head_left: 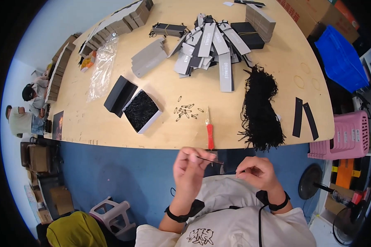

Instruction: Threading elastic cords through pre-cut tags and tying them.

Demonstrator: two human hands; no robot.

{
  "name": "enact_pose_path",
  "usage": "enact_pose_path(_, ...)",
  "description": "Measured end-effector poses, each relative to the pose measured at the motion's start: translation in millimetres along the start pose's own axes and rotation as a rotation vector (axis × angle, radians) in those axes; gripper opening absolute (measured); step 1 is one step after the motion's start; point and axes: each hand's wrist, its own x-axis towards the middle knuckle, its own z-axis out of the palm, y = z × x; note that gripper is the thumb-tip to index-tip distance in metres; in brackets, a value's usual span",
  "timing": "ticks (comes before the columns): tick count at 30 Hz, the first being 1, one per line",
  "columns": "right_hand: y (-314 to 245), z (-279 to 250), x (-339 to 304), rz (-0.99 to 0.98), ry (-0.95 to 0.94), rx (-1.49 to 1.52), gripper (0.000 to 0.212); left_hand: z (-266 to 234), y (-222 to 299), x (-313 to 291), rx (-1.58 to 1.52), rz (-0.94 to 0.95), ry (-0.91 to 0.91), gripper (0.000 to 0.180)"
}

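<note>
**Threading a black cord, hands at near edge of surface**

Left hand [189, 168]: fingers pinched on one end of a thin black cord [210, 160], raised at chest height. Right hand [257, 173]: pinched shut on the other end, a bit lower and to the right. Cord runs taut-ish between the two, just near of the surface [111, 127] edge. Can't tell if a pin is already in the pinch; too small.

Outward from there:
- Red-handled tool [210, 133] lies on the surface just far of the hands, untouched.
- Loose safety pins [186, 111] scattered a bit further, left of the tool.
- Bundle of black cords [259, 111] to the right, hanging slightly over the near edge.
- Open box of black bits [142, 110] with its black lid [120, 95] to the left.
- Pile of grey and black hang tags [212, 47] at the far side.

Judgement: one cord pulled from the bundle, being straightened or looped. Next move likely calls for a safety pin and a tag, so one hand must free up and reach forward while the other keeps its pinch.
</note>
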Motion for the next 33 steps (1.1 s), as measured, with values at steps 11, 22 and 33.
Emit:
enact_pose_path(11,-9,-71,-11,0.476,-0.4,-0.286,0.006,-45,24,17,0.372,0.313,0.195,0.004)
enact_pose_path(22,-9,-74,-17,0.242,0.024,0.137,0.02,-52,8,8,1.007,0.56,0.038,0.004)
enact_pose_path(33,-19,-11,17,-0.009,-0.1,-0.287,0.021,-3,-23,-11,0.823,0.312,-0.321,0.004)
